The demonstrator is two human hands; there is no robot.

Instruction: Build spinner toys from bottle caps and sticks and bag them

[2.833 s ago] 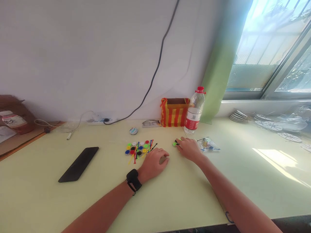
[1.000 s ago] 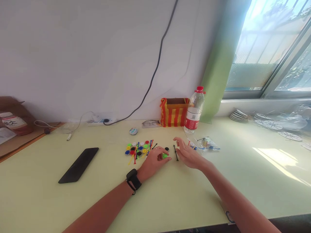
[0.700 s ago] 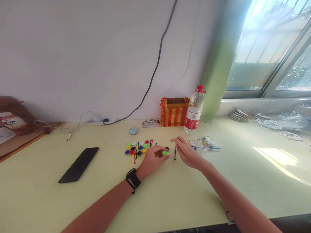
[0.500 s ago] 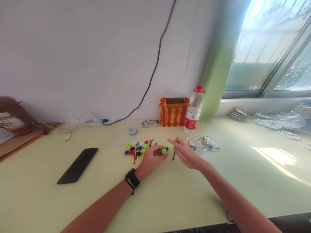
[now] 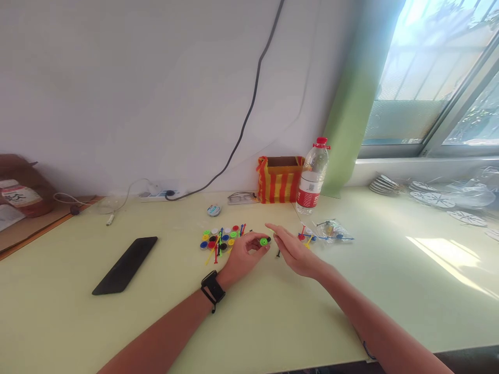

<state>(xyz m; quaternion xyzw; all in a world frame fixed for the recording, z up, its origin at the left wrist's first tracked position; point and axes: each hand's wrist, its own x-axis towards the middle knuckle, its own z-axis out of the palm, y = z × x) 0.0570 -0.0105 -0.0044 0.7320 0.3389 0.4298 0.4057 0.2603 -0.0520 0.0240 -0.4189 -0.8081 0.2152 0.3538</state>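
The left hand [image 5: 242,256] has its thumb and fingers closed on a green disc [image 5: 264,242], which sits at their tips, tilted so that its round face shows. Just right of that disc is the right hand [image 5: 295,254], fingers straight and lying together, pointing across toward it. A sliver of green shows at those fingertips; from where I stand it is too small to tell whether they grip it.

Touching or just behind the green disc is a black disc [image 5: 268,239], and a bit to its right a black arrow [image 5: 278,253] pokes out from under the right hand. A second ago that arrow lay in plain sight, the green disc was lower by the left thumb, and the right hand was farther off from it.

Near the green disc on the left are the coloured discs [image 5: 225,238] with arrows among them. Farther to its right are more small pieces [image 5: 301,237] and a clear bag [image 5: 331,232]; well behind it stand a striped box [image 5: 280,179] and a bottle [image 5: 310,184].
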